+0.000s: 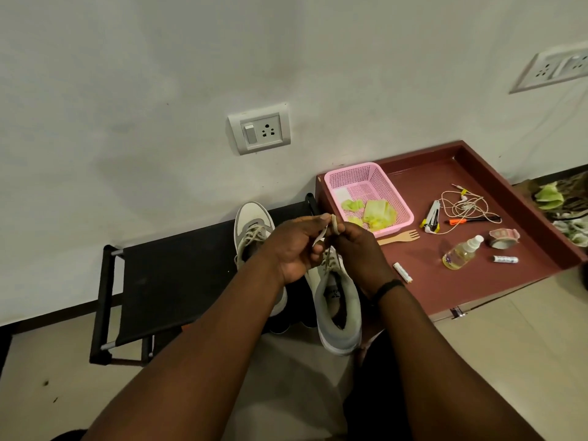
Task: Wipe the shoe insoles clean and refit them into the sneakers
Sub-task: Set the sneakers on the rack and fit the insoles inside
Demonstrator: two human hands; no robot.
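Head view: both hands are up over the near sneaker (339, 308), working its lace (327, 229). The left hand (294, 249) pinches one part of the lace. The right hand (358, 249) has its fingers curled round a loop of it. That sneaker sits by the right end of the black rack (171, 275). The other sneaker (253, 232) lies on the rack near its back edge, by the wall. No insole can be seen out of a shoe. I think the lace is being tied or undone; I cannot tell which. Green wipes (378, 213) wait in the pink basket (346, 178) at the back left corner of the red tray (471, 275). Next move needs a slow, steady pull on the lace.
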